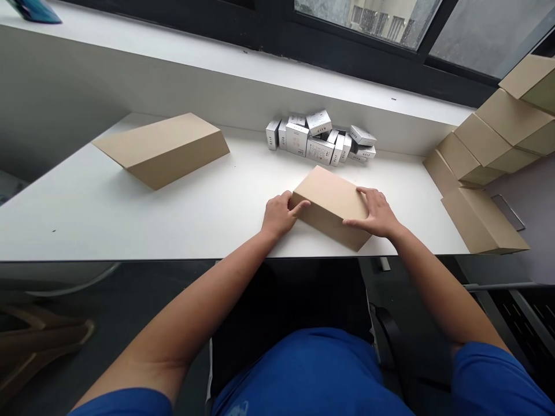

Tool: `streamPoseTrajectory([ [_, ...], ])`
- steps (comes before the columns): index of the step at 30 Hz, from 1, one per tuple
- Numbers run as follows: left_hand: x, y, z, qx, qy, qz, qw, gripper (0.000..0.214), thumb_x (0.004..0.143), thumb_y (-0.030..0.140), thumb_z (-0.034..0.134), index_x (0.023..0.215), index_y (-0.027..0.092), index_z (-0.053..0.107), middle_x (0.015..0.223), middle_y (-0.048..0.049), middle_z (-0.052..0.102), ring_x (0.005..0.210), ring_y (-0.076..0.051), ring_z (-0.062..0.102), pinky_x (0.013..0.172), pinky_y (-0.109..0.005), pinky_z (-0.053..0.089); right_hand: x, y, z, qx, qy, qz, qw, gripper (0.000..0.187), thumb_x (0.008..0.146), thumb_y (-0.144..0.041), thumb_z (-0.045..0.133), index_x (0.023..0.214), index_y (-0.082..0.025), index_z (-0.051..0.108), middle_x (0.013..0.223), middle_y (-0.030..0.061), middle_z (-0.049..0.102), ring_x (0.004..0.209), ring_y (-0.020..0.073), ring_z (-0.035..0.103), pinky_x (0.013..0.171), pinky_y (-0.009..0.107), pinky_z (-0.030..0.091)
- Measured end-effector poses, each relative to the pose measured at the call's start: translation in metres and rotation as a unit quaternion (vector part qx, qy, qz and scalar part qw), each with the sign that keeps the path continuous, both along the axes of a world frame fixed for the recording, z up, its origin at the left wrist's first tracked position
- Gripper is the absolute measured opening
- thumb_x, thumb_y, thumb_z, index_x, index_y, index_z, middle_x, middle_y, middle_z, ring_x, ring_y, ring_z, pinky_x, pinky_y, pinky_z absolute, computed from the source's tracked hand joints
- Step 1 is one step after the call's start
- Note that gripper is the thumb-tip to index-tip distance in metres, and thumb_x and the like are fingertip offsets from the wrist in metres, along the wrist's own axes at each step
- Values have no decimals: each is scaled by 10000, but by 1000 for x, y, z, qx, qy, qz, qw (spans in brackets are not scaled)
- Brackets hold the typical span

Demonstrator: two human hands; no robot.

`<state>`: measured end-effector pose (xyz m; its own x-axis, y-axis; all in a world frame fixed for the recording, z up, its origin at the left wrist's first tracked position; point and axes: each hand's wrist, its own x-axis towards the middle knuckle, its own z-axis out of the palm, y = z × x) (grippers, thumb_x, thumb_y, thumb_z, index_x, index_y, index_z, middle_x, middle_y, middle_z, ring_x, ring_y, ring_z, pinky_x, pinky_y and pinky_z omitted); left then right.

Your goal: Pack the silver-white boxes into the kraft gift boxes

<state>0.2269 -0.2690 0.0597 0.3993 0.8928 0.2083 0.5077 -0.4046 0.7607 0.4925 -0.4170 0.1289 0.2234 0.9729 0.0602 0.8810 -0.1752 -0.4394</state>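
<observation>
A closed brown cardboard box (328, 196) lies on the white table (130, 214) near its front edge, in front of me. My left hand (280, 215) grips the box's left end, thumb on the top edge. My right hand (376, 212) rests over the box's right part, fingers curled onto its top and thumb along its front side. Behind the box, against the wall, sits a heap of several small white-and-silver cartons (318, 138).
A second closed brown box (162, 148) lies at the table's left back. Several more brown boxes (489, 156) are stacked and leaning at the right end. A white sill and dark window frame (303, 43) run behind. The table's front edge is just below my hands.
</observation>
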Motion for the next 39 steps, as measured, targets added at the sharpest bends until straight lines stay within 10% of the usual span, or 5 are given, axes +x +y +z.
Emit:
streamPoseTrajectory([
  [10,-5,-16,11,-47,-163,12,985,532,838,628,632,591,223,392,610,7,373,611,-140,335,584,-313,246,6,2,-24,167,73,1,983,776,989,-868,257,1327,-308,675,1454,107,677,1449,358,556,1295,613,372],
  [16,-8,-10,9,-57,-251,6,966,546,819,631,679,585,213,416,614,9,335,604,-129,316,563,-294,234,10,-9,-63,331,18,6,943,1086,913,-925,-55,1567,-272,516,1636,144,531,1626,369,386,1313,654,346],
  [22,-12,0,14,-96,-360,25,928,574,756,611,771,549,203,425,597,11,326,574,-112,299,536,-269,228,8,-8,-79,418,-106,148,890,1076,853,-1041,237,1651,-335,384,1619,116,548,1579,416,454,1279,675,414],
  [31,-14,9,11,-119,-486,84,862,231,691,417,783,657,192,745,677,-37,614,676,-157,532,622,-267,408,2,-6,-74,403,-71,151,900,684,1051,-708,258,1599,-344,445,1594,82,593,1536,356,522,1269,646,456],
  [39,-16,7,6,-96,-499,31,861,477,844,613,723,1055,204,850,1024,-101,795,920,-257,732,827,-361,567,-14,-5,-67,441,-28,133,887,582,803,-376,698,1376,-347,598,1385,63,736,1308,341,701,1155,633,544],
])
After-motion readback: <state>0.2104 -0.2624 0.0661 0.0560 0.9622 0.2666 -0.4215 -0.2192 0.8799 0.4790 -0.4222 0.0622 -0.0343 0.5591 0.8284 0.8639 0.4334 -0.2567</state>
